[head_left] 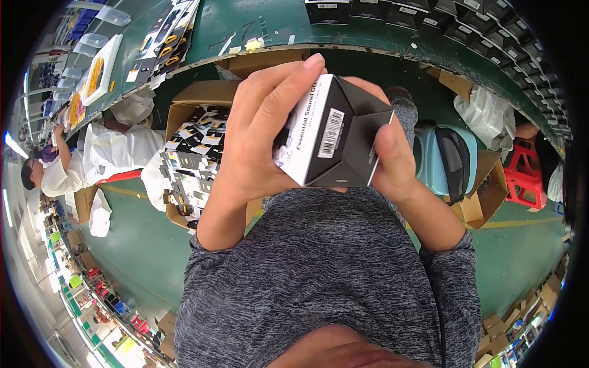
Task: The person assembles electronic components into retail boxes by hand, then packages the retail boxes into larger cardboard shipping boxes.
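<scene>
Between my two hands, above my lap, is a small black-and-white carton (353,138). One white printed side and a black end with folded triangular flaps and a barcode label face up. My left hand (257,122) is wrapped round its white side, with the fingers along the upper edge. My right hand (396,156) grips the opposite side, its thumb on the black flaps and its fingers partly hidden behind the carton. Beyond the hands runs the edge of a green worktable (245,30).
Flat printed card pieces (165,40) lie on the table's left; rows of black boxes (454,21) fill its right. Below left stands a cardboard box (178,116) of printed cards. At right are a light-blue seat (432,153) and red stool (526,178). A co-worker (67,165) sits far left.
</scene>
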Tool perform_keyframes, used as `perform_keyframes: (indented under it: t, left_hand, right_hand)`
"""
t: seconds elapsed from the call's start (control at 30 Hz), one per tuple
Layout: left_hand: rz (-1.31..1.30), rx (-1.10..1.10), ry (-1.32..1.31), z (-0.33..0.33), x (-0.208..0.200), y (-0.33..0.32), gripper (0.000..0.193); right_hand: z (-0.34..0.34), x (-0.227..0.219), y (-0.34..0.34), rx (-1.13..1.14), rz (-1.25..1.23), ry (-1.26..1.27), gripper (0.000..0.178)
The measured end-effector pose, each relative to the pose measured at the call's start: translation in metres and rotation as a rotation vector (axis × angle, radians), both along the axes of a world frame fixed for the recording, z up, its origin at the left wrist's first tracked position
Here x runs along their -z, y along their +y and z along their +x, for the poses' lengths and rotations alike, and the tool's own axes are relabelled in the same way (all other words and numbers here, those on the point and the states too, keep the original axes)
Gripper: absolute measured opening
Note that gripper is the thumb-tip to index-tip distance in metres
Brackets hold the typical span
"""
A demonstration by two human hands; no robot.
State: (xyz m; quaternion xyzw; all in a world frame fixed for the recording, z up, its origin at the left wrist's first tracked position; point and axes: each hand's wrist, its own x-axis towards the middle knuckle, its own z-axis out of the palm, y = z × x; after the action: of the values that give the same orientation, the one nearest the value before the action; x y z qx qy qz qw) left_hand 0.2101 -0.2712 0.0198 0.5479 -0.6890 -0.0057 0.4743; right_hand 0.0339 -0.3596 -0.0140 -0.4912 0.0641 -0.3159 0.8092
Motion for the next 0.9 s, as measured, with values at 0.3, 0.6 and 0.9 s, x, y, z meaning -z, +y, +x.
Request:
perform_keyframes:
  t: [0.3, 0.6, 0.9]
  left_hand:
    - [0.063, -0.035, -0.555, 0.107, -0.020, -0.057, 0.092]
    - [0.495, 0.071, -0.515, 0.190, 0.042, -0.147, 0.096]
    - [0.375, 0.083, -0.047, 0.158, 0.053, -0.186, 0.099]
  right_hand:
    - [-0.043, 0.120, -0.081, 0.026, -1.072, 0.743, 0.072]
    - [-0.075, 0.247, -0.109, 0.204, -1.295, 1.165, 0.026]
    - [-0.079, 0.262, -0.136, 0.340, -1.210, 1.052, 0.008]
